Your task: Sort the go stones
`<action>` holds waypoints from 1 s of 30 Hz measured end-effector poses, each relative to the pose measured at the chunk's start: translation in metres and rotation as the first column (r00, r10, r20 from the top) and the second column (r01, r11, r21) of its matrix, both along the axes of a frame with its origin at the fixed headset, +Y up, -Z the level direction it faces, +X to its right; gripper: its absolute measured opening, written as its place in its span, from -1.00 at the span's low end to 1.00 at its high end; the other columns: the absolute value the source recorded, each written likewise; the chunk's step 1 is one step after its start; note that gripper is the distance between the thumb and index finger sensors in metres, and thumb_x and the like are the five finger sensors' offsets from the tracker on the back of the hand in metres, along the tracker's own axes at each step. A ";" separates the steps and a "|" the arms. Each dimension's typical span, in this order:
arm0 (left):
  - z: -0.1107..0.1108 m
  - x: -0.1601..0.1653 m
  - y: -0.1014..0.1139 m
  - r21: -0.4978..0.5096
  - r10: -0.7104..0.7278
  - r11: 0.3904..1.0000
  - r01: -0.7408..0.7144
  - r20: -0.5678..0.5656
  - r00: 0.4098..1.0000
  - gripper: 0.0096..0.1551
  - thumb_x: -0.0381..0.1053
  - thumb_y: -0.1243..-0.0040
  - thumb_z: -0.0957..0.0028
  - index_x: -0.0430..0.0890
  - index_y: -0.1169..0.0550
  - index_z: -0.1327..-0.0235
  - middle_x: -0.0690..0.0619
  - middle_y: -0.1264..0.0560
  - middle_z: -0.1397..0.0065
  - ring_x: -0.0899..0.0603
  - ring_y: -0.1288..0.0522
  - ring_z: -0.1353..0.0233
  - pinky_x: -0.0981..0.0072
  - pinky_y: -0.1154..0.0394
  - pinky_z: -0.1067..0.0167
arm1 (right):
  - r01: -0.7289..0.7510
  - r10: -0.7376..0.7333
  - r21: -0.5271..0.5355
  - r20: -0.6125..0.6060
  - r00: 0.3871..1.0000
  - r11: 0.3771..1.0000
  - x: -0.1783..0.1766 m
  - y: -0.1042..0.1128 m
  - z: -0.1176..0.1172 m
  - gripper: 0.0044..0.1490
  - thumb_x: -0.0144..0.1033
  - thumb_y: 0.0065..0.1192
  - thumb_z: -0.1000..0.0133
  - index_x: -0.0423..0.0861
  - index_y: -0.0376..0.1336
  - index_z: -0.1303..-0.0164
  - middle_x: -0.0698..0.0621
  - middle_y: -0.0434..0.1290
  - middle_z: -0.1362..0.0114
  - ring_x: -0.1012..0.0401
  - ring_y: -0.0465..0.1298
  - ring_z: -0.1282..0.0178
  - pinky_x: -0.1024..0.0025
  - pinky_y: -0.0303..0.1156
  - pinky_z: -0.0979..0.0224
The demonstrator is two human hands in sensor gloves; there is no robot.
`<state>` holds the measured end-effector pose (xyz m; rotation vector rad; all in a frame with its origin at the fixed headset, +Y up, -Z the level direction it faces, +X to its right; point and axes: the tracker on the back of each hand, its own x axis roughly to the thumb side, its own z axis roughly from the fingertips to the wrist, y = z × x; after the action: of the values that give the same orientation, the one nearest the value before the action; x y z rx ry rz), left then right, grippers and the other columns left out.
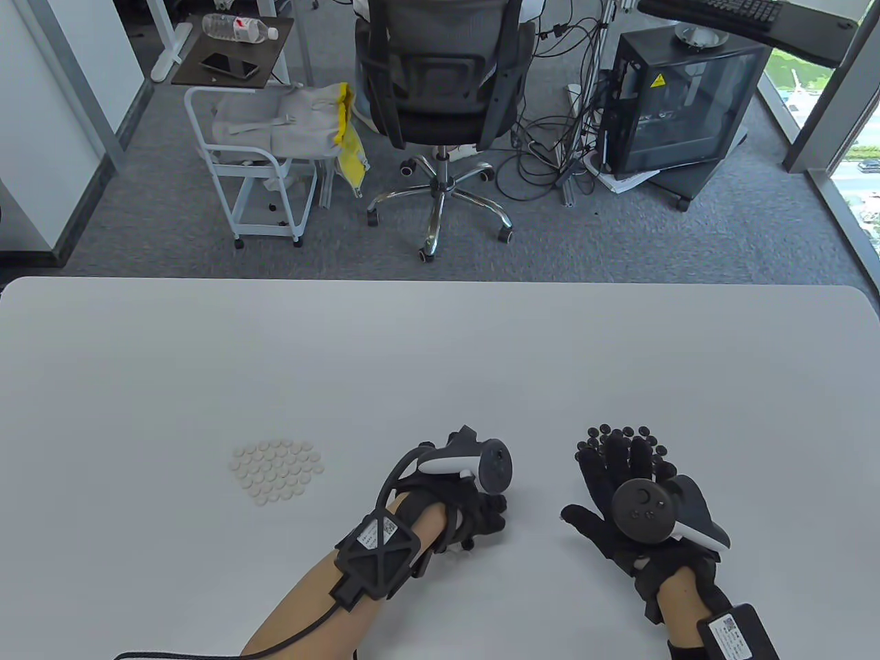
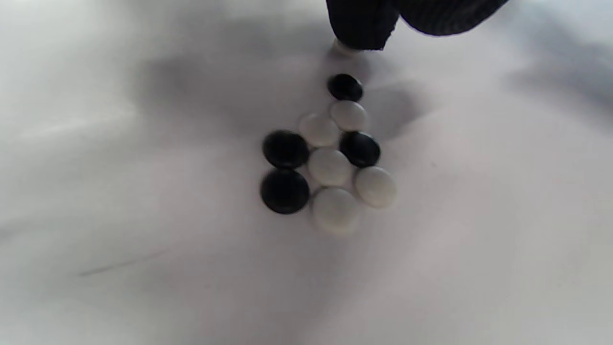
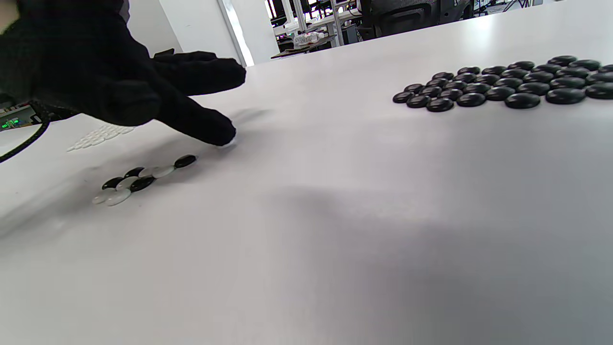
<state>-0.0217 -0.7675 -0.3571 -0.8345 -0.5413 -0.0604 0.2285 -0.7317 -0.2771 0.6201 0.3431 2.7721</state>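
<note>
left hand (image 1: 474, 505) fingertip pressing white stone (image 2: 342, 48) | right hand (image 1: 619, 495) flat, released | risk: drag scatters mixed cluster (image 2: 325, 158)

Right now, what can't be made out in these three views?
- Small mixed cluster of black and white stones: hidden in table view under the left hand.
- Pile of black stones: table view, partly covered by the right hand.
- Left fingertip: cropped by left wrist view's top edge; white stone beneath barely shows.
</note>
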 end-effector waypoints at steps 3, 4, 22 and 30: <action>-0.012 -0.029 0.004 0.000 -0.043 0.999 0.043 -0.078 0.996 -0.24 0.28 0.22 -0.09 0.19 -0.26 -0.65 -0.21 0.55 -0.60 -0.51 0.65 -0.43 -0.69 0.47 -0.17 | 0.002 -0.002 0.005 0.000 1.000 1.000 0.001 0.001 0.000 0.10 0.11 -0.18 -0.40 -0.41 -0.36 -0.79 -0.66 -0.50 -0.64 -0.54 -0.54 -0.48 -0.74 -0.48 -0.28; -0.014 -0.042 0.005 -0.012 -0.049 0.999 0.048 -0.113 0.992 -0.24 0.28 0.22 -0.09 0.19 -0.27 -0.64 -0.21 0.54 -0.60 -0.51 0.64 -0.43 -0.69 0.47 -0.17 | 0.002 -0.002 0.004 0.001 1.000 1.000 0.001 0.001 0.000 0.10 0.11 -0.19 -0.40 -0.42 -0.35 -0.79 -0.66 -0.50 -0.64 -0.54 -0.54 -0.48 -0.74 -0.48 -0.28; -0.014 -0.199 0.011 -0.077 -0.136 0.990 0.114 -0.422 0.896 -0.26 0.27 0.18 -0.07 0.21 -0.33 -0.61 -0.18 0.53 -0.58 -0.49 0.63 -0.44 -0.68 0.46 -0.17 | -0.005 0.005 -0.005 -0.004 1.000 1.000 0.000 0.000 0.000 0.10 0.11 -0.19 -0.40 -0.42 -0.36 -0.79 -0.65 -0.49 -0.64 -0.54 -0.54 -0.47 -0.74 -0.48 -0.28; -0.015 -0.212 0.013 -0.077 -0.160 0.987 0.140 -0.452 0.877 -0.25 0.27 0.17 -0.06 0.19 -0.35 -0.60 -0.19 0.52 -0.60 -0.49 0.62 -0.44 -0.68 0.45 -0.17 | -0.006 0.006 -0.011 0.002 1.000 1.000 0.000 0.000 0.000 0.10 0.11 -0.19 -0.40 -0.42 -0.36 -0.79 -0.65 -0.50 -0.64 -0.54 -0.54 -0.47 -0.74 -0.48 -0.28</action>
<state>-0.2336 -0.7544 -0.3720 -0.8958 -0.0299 0.0071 0.2280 -0.7321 -0.2775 0.6150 0.3595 2.7745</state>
